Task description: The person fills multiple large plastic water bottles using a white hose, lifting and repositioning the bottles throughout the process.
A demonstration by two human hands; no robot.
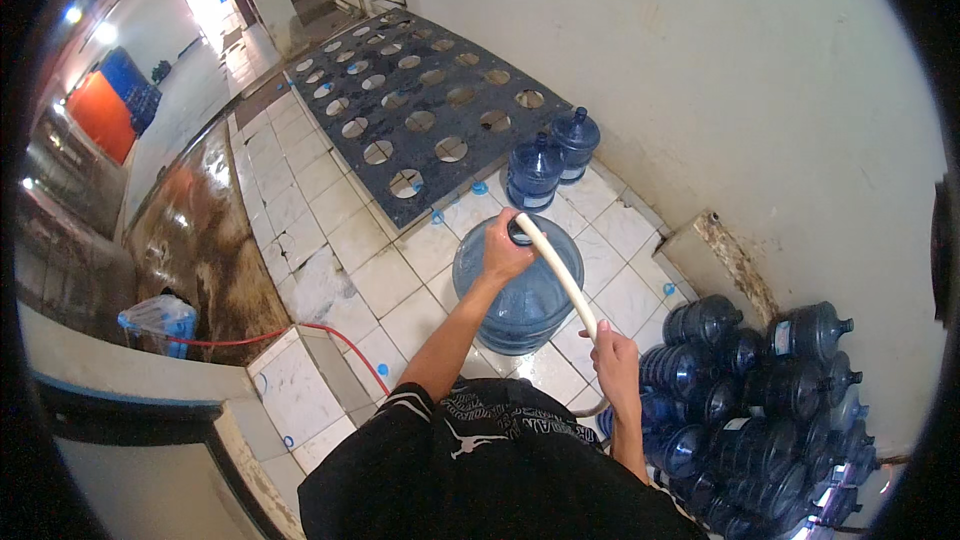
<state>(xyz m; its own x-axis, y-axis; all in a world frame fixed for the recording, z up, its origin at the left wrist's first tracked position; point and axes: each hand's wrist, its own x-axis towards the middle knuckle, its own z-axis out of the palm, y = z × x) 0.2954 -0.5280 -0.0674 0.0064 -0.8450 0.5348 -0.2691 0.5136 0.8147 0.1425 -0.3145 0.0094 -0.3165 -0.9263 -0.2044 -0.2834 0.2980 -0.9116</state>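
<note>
A large blue-tinted water jug (525, 307) stands upright on the tiled floor in front of me. My left hand (507, 247) is wrapped around the jug's neck at its open mouth. A cream-coloured hose (556, 262) curves from the mouth towards my right side, its far end at the opening. Farther down, my right hand (616, 360) grips the hose. How deep the hose end reaches into the jug cannot be made out. Below my right hand, part of the hose is hidden by my arm and shirt.
Two more jugs, one in front (534, 174), stand by a dark platform with round holes (435, 97). Many jugs (757, 442) lie stacked at the right by the wall. Blue caps (480, 187) dot the floor. A red hose (345, 335) runs at the left past a tiled ledge (296, 390).
</note>
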